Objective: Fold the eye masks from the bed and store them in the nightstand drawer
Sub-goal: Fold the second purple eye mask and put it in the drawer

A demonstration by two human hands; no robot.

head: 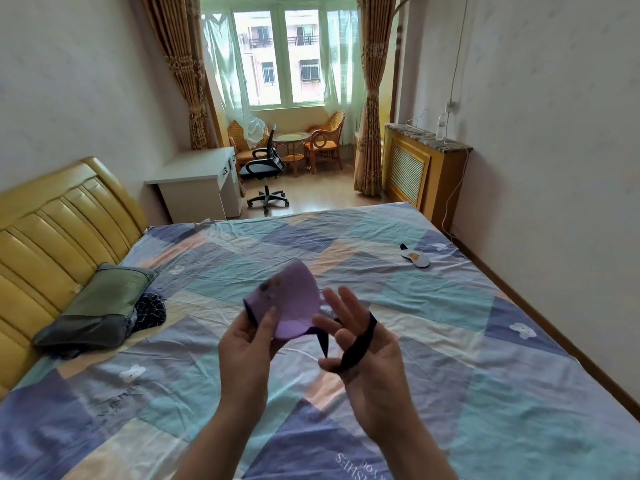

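Note:
A purple eye mask [294, 303] with a small printed face is held up over the bed [433, 341], curled into a cup shape. My left hand [247, 344] pinches its left edge between thumb and fingers. Its black elastic strap [360, 341] loops across the palm and fingers of my right hand [363, 348], whose fingers are spread. A second eye mask [415, 257], white and dark with an orange mark, lies flat on the patterned sheet far to the right. No nightstand or drawer is in view.
A green-grey pillow [93, 306] and a dark patterned cloth [149, 311] lie near the yellow headboard [45, 230]. Beyond the bed stand a white desk [197, 181], an office chair [265, 168] and a wooden radiator cover [422, 171] by the right wall.

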